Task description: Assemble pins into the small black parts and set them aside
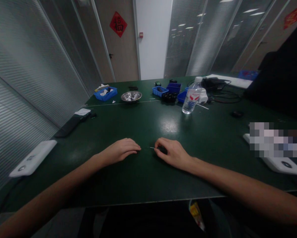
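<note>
Currently your right hand [172, 152] pinches the rod [152, 147], its long axis pointing left across the gap toward your left hand [125, 149], whose grip is unclear.

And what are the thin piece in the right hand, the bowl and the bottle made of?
Thin piece: perhaps metal, from its pale glint, too small to confirm. Bowl: polished metal, likely, from silvery highlights. Bottle: probably clear, glossy plastic, being see-through.

Labelled bottle [191, 96], metal bowl [131, 100], blue tray [110, 96], red diamond sign [118, 24]
</note>
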Available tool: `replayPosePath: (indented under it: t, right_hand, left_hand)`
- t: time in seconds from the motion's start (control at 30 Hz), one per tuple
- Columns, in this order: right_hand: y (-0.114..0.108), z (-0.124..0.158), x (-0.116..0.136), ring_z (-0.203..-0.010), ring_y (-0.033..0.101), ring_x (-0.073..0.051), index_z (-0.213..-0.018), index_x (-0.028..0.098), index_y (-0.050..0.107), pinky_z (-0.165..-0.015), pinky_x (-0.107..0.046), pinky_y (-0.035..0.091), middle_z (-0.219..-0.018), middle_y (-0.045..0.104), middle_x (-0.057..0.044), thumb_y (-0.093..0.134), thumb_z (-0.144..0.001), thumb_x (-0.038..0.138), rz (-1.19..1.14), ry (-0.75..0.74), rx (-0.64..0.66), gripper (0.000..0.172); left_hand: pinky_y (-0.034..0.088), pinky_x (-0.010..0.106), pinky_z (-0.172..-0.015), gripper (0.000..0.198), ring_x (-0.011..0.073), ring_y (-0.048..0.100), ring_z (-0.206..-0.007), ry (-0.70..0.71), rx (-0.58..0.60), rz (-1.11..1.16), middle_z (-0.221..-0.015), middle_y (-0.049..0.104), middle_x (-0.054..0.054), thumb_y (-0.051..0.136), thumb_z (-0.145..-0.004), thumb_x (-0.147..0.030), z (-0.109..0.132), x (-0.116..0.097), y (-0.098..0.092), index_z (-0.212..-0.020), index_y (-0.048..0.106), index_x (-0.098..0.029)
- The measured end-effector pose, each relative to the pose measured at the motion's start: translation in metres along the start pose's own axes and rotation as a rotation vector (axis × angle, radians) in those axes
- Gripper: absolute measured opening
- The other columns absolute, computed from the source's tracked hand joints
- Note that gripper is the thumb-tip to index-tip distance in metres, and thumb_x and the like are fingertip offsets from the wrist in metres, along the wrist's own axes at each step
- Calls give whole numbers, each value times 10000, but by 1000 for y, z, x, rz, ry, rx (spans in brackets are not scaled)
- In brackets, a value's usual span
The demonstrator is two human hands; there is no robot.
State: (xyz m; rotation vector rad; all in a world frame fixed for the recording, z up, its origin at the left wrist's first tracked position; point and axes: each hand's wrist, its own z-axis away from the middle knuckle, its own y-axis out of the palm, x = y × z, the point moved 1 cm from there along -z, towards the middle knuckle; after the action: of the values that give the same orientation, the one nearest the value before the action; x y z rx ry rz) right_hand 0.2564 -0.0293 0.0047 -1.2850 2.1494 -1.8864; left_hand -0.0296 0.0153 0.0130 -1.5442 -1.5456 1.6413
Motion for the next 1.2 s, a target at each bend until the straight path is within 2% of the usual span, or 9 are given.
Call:
replayPosePath:
  t: [0.13,0.37,0.43,0.5,0.6,0.7,0.83,0.93,1.2]
  right_hand:
    - [0,1,-2,-729,570,-137,-1024,211,615,-657,-265,404,-930,657,-19,581,-967,288,1,-4,5,102]
    - [0,1,-2,-725,561,-134,-1031,214,609,-654,-262,399,-937,651,-13,585,-969,289,-1,-4,22,101]
    - [0,1,-2,-726,559,-134,-1029,212,608,-658,-263,399,-935,650,-12,588,-967,289,-4,-6,25,100]
    - [0,1,-1,-728,561,-135,-1028,212,607,-656,-265,397,-938,651,-13,588,-966,289,-3,-4,28,100]
    - [-1,1,0,-727,562,-135,-1026,214,607,-651,-266,397,-937,651,-11,584,-970,287,-4,-4,31,96]
    - [-2,1,0,-722,562,-132,-1028,214,610,-652,-267,402,-940,652,-11,583,-973,290,-9,-5,36,97]
    - [-3,2,1,-729,567,-133,-1033,215,613,-651,-267,401,-946,652,-10,583,-973,290,-12,-2,35,101]
    - [-2,2,0,-735,569,-136,-1034,215,610,-656,-269,400,-944,653,-9,587,-970,294,-13,-3,34,104]
    - [0,1,-1,-732,568,-135,-1026,219,602,-667,-274,397,-935,652,-2,585,-971,306,-13,-13,34,104]
  left_hand:
    - [506,404,-1019,335,211,616,-1167,-89,-15,-72,-1256,670,85,479,-1032,-215,22,27,-12,-1321,646,-245]
    - [454,436,-1038,372,270,579,-1183,-578,-154,-348,-1280,653,102,484,-1016,-369,111,130,-69,-1301,647,-194]
    - [455,416,-1022,359,279,590,-1151,-743,-139,-482,-1262,665,109,507,-998,-336,135,152,-85,-1261,670,-154]
    - [468,401,-991,328,280,608,-1105,-860,-119,-572,-1216,686,110,533,-977,-269,154,164,-96,-1221,689,-115]
    - [493,389,-926,315,281,637,-1015,-953,-116,-605,-1127,717,124,589,-905,-143,170,171,-104,-1188,698,-56]
    - [496,365,-902,408,271,647,-993,-1012,-109,-613,-1115,731,128,629,-821,-54,179,172,-107,-1226,681,-42]
    - [483,374,-936,417,280,640,-1050,-1076,-135,-614,-1188,717,128,606,-893,-153,187,171,-112,-1297,650,-60]
    - [481,356,-952,371,278,652,-1071,-1126,-153,-587,-1208,717,118,569,-936,-220,192,173,-116,-1264,678,-86]
    - [487,305,-864,369,257,675,-989,-1254,-195,-482,-1163,738,115,574,-951,-350,201,182,-122,-1212,718,-132]
